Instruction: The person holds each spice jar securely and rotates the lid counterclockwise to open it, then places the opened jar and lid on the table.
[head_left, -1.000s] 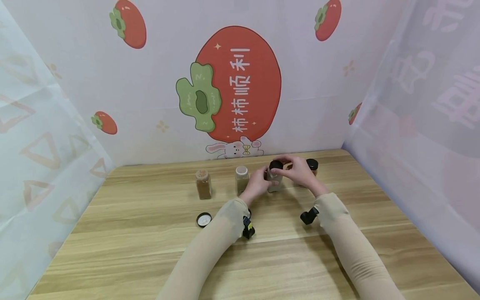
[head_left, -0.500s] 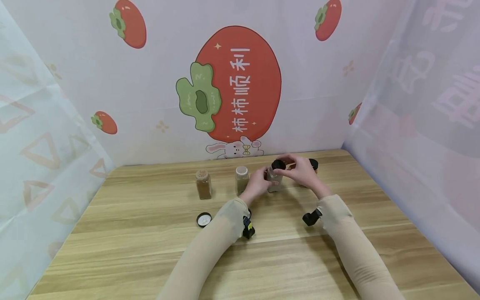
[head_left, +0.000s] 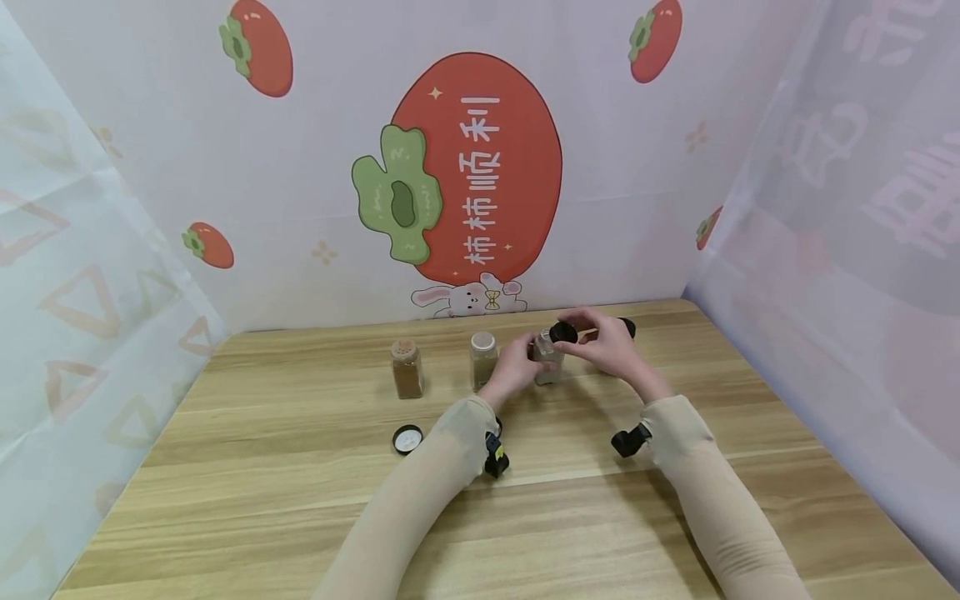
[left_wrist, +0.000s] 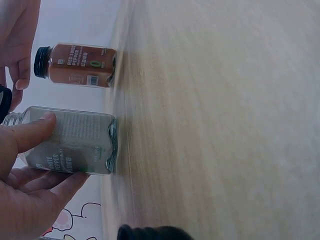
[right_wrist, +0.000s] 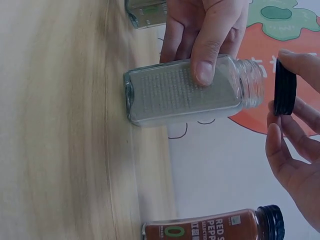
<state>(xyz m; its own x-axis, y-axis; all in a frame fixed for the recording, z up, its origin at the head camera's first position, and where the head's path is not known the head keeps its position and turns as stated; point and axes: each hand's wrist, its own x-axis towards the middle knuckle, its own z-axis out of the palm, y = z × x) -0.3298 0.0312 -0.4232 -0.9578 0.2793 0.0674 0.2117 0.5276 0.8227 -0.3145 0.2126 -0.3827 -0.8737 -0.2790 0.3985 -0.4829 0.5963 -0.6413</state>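
Observation:
A glass spice jar [head_left: 547, 372] of pale powder, labelled white pepper in the left wrist view, stands on the table. My left hand [head_left: 515, 367] grips it, with the thumb [right_wrist: 204, 72] along one side and the fingers round the other. Its threaded neck [right_wrist: 251, 83] is uncovered. My right hand [head_left: 611, 345] pinches a black screw lid [right_wrist: 285, 87] between thumb and fingers, a small gap away from the jar's mouth. Close by that hand stands a red sweet pepper jar [left_wrist: 82, 65] with its black lid on, mostly hidden in the head view.
To the left stand a jar of brown powder [head_left: 408, 375] with a perforated top and a jar with a whitish top [head_left: 483, 357]. A black lid [head_left: 407, 439] lies inside-up on the table. A printed cloth backdrop [head_left: 315, 183] rises behind the table.
The black lid has come off the white pepper jar, tilting and then moving right with my right hand. My left hand stays in place on the jar.

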